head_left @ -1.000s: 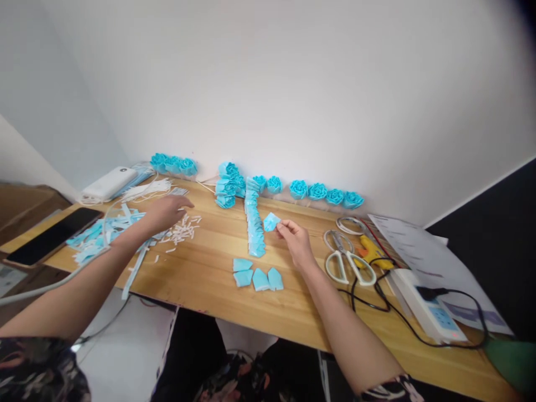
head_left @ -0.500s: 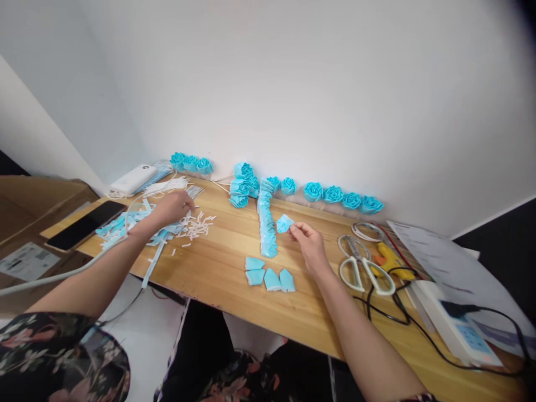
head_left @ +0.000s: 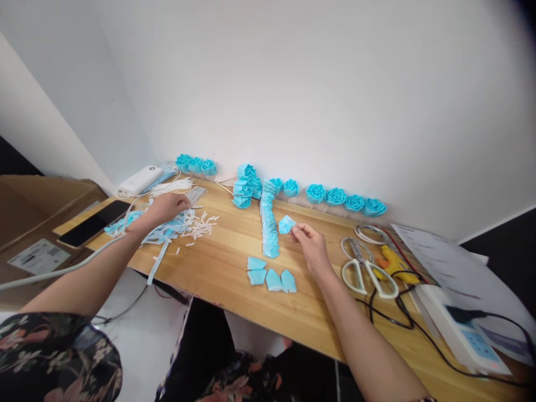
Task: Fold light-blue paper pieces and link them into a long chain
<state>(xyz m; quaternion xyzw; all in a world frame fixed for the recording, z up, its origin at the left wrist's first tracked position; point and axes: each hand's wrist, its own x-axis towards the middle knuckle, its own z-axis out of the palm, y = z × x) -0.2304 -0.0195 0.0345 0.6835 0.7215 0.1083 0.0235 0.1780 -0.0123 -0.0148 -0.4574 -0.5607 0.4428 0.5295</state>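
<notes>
Petal [head_left: 287, 224] stays pinched in the right hand [head_left: 312, 245]; left hand [head_left: 168, 207], spread a second ago, now seems closed on a white strip [head_left: 197, 207], apparently supplying both with material.

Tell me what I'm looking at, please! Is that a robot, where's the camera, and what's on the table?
No robot here: these are one person's own bare hands. The camera is worn on their head, looking forward and down. The right hand pinches a small blue piece. The left hand is near little white bits; I can't tell whether it holds anything. On the wooden table are scissors, a yellow glue gun, a phone and blue flowers along the wall.
</notes>
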